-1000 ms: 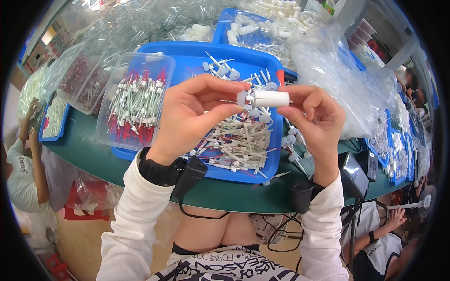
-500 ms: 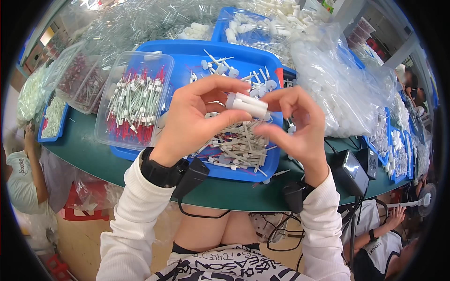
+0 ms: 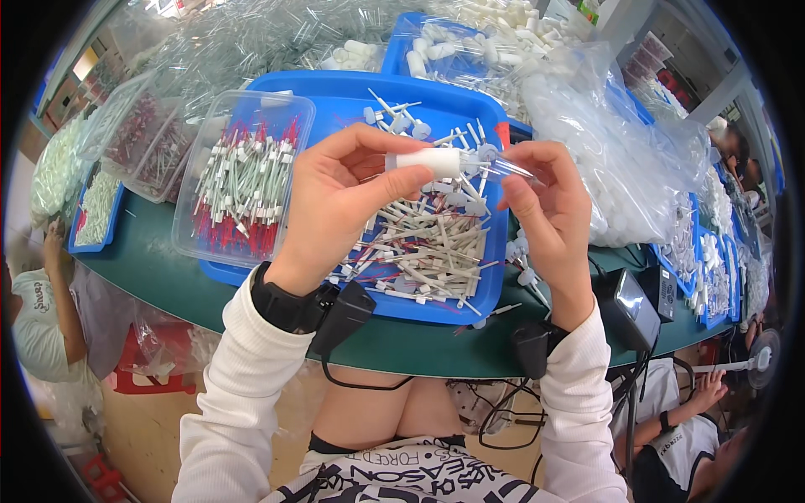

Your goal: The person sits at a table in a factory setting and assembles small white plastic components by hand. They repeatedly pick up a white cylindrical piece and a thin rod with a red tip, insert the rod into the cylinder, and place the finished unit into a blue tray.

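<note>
Over the blue tray [image 3: 352,92], my left hand [image 3: 335,184] grips a white plastic cylinder [image 3: 438,161] lying nearly level, its clear end toward my palm. From the cylinder's right end, a clear, tapering plastic piece [image 3: 508,167] sticks out, and the thumb and fingers of my right hand [image 3: 549,189] pinch its far end. How the two pieces join is hard to make out. Below them, the tray holds a heap of thin white sticks [image 3: 428,251] with red wires. Several sticks with round translucent discs [image 3: 422,132] lie toward its back.
On the left, a clear plastic box [image 3: 243,180] of white and red wired parts overlaps the tray. A plastic bag of white caps [image 3: 604,168] slumps at the right. Black devices [image 3: 629,306] with cables stand at the table's right edge. Co-workers sit on both sides.
My right hand has moved slightly right and now pinches the clear tapering piece, which shows beyond the cylinder. The cylinder has turned nearly level and shifted a little left in my left hand.
</note>
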`<state>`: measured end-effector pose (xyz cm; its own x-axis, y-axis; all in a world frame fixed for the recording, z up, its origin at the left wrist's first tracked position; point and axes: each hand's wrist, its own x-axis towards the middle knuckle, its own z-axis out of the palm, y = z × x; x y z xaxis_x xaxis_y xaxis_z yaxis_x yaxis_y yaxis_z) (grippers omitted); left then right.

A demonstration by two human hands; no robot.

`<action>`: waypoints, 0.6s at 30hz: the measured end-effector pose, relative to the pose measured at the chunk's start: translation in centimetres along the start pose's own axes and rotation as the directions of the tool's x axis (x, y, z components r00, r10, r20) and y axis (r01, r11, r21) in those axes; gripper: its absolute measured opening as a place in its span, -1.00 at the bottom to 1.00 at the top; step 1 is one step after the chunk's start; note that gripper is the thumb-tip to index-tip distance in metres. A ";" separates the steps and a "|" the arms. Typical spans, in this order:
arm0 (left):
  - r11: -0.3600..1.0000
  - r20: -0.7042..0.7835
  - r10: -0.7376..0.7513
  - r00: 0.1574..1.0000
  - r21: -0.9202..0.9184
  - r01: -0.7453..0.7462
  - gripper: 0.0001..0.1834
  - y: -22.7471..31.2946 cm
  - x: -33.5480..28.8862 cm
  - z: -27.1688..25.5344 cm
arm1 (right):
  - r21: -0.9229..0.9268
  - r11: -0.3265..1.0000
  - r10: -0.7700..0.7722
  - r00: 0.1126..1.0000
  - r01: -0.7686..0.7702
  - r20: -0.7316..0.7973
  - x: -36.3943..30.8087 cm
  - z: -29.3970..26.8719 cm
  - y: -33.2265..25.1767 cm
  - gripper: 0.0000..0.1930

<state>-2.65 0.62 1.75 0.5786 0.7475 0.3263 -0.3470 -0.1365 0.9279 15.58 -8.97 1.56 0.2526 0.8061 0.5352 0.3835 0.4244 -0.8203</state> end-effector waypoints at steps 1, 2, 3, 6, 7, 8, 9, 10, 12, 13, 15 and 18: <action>1.000 0.001 -0.007 1.000 -0.010 0.007 -0.79 0.1 0.0 0.0 | -0.048 0.998 -0.027 0.999 0.029 0.028 0.0 -0.3 0.1 -0.79; 1.000 0.001 -0.016 1.000 -0.020 0.016 -0.79 0.0 0.0 0.0 | -0.094 0.994 -0.051 0.997 0.057 0.058 0.0 -0.4 0.2 -0.77; 0.999 0.002 -0.024 1.000 -0.030 0.025 -0.80 -0.1 0.0 0.1 | -0.090 0.994 -0.054 0.996 0.060 0.065 0.0 -0.2 0.2 -0.76; 0.997 -0.019 -0.044 0.999 -0.066 0.042 -0.82 -0.5 -0.2 0.6 | -0.043 0.999 -0.028 0.997 0.031 0.069 -0.1 0.6 0.2 -0.74; 0.996 -0.015 -0.057 0.998 -0.071 0.056 -0.82 -0.5 -0.3 0.6 | -0.003 1.000 0.003 0.998 -0.003 0.061 -0.2 0.8 0.3 -0.74; 0.995 -0.009 -0.069 0.998 -0.077 0.068 -0.82 -0.5 -0.3 0.6 | 0.035 0.999 0.034 0.998 -0.035 0.053 -0.3 0.9 0.4 -0.74; 0.993 -0.003 -0.081 0.997 -0.083 0.081 -0.82 -0.6 -0.2 0.6 | 0.045 0.998 0.040 0.998 -0.042 0.044 -0.4 0.9 0.3 -0.74; 0.991 0.020 -0.111 0.994 -0.067 0.112 -0.81 -0.5 -0.2 0.5 | 0.056 0.997 0.047 0.998 -0.049 0.035 -0.5 0.9 0.2 -0.75; 0.985 0.057 -0.170 0.984 -0.028 0.172 -0.80 0.0 -0.2 0.0 | 0.063 0.997 0.038 0.998 -0.041 0.045 -0.6 1.1 0.2 -0.75; 0.982 0.083 -0.188 0.979 -0.010 0.190 -0.79 0.2 -0.2 -0.1 | 0.057 0.998 0.024 0.998 -0.028 0.062 -0.6 1.2 0.2 -0.76; 0.974 0.139 -0.226 0.964 0.025 0.224 -0.77 0.3 -0.1 -0.3 | 0.022 0.999 0.021 0.994 -0.023 0.110 -0.7 1.2 0.2 -0.76; 0.974 0.107 -0.225 0.969 -0.005 0.227 -0.74 0.2 -0.2 0.1 | 0.010 0.999 0.049 0.989 -0.051 0.137 -0.7 1.1 0.5 -0.76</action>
<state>-2.80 0.36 1.90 0.7171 0.6854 0.1268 -0.2108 0.0399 0.9767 14.60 -8.87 0.59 0.1469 0.8749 0.4615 0.3612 0.3869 -0.8484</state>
